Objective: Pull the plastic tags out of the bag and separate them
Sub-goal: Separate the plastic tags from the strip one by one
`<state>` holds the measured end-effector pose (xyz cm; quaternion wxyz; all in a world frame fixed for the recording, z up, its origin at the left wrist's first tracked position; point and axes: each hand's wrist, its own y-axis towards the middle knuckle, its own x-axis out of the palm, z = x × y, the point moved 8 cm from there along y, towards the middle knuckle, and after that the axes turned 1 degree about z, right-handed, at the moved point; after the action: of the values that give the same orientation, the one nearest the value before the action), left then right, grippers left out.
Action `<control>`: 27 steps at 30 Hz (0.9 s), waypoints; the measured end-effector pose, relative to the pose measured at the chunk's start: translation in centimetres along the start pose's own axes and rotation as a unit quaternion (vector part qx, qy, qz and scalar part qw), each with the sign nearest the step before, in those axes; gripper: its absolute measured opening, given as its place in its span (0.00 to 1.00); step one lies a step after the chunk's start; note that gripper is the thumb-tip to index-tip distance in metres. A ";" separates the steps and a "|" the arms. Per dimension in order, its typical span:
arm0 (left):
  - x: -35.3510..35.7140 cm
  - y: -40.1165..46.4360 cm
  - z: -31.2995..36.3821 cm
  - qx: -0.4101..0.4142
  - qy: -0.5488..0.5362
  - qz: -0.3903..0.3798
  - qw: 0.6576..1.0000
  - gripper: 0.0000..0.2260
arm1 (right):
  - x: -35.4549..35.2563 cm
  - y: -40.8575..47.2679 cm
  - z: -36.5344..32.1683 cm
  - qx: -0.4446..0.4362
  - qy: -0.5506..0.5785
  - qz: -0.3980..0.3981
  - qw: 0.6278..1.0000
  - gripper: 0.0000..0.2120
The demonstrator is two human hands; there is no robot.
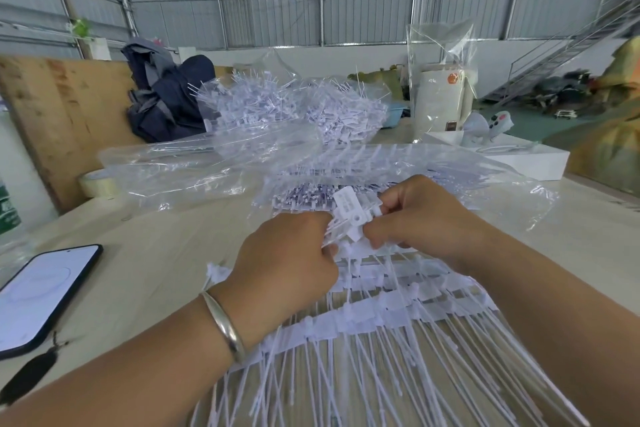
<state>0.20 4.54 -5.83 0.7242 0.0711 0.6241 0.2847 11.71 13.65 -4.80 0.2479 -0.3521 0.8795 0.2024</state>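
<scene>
Both hands meet over a strip of white plastic tags (377,305) that lies on the pale wooden surface (145,253), its thin tails fanned toward the person. The left hand (287,263), with a silver bangle (223,326) on its wrist, has its fingers curled round the near end of a small bunch of tags. The right hand (419,218) pinches the other side of that bunch between thumb and curled fingers. One tag (348,206) sticks up between the two hands, its flat label tilted away from the strip.

Just beyond the hands, the open clear plastic bag (433,170) lies on the surface with more tags still inside it. Behind that bag sits a heaped pile of loose tags (294,107) on more clear plastic.

Left of the strip, near the surface's edge, a smartphone (41,291) lies face up with its screen lit, a dark tassel (31,371) just beside it. Further from the strip on the left is a roll of tape (98,184). Right of the bag stands a white tray (519,159), and behind the pile a dark bundle of cloth (166,97).
</scene>
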 end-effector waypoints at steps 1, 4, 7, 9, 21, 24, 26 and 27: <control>-0.3 0.4 -1.3 -0.025 0.023 -0.003 0.999 0.04 | -0.1 -0.4 -0.3 -0.002 0.014 -0.019 1.000 0.08; -2.1 1.5 -6.3 -0.125 -0.007 0.002 0.992 0.03 | -1.6 -0.9 -1.5 -0.040 0.101 -0.035 0.993 0.09; -1.7 1.7 -6.1 -0.139 -0.232 -0.007 0.963 0.10 | -3.2 0.0 -0.2 -0.034 0.141 0.020 0.989 0.13; 0.4 1.2 -4.2 -0.120 -0.339 -0.066 0.931 0.08 | -2.4 0.5 1.3 -0.002 0.127 0.016 0.992 0.10; 2.3 0.3 -3.9 -0.148 -0.375 -0.119 0.907 0.09 | 1.9 0.1 2.1 0.019 0.133 -0.098 0.986 0.07; 2.7 0.1 -3.6 -0.158 -0.425 -0.163 0.876 0.09 | 2.1 0.2 2.3 0.014 0.107 -0.098 0.989 0.06; 2.8 -0.1 -3.2 -0.152 -0.428 -0.197 0.869 0.12 | 2.1 0.3 2.6 0.017 0.110 -0.097 0.989 0.07; 2.8 -0.2 -3.0 -0.147 -0.430 -0.206 0.867 0.14 | 2.1 0.4 2.7 0.017 0.114 -0.099 0.988 0.07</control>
<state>-2.45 5.02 -8.99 0.9651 -0.0509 0.2024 0.1582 10.88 14.27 -8.10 0.1706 -0.4539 0.8662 0.1206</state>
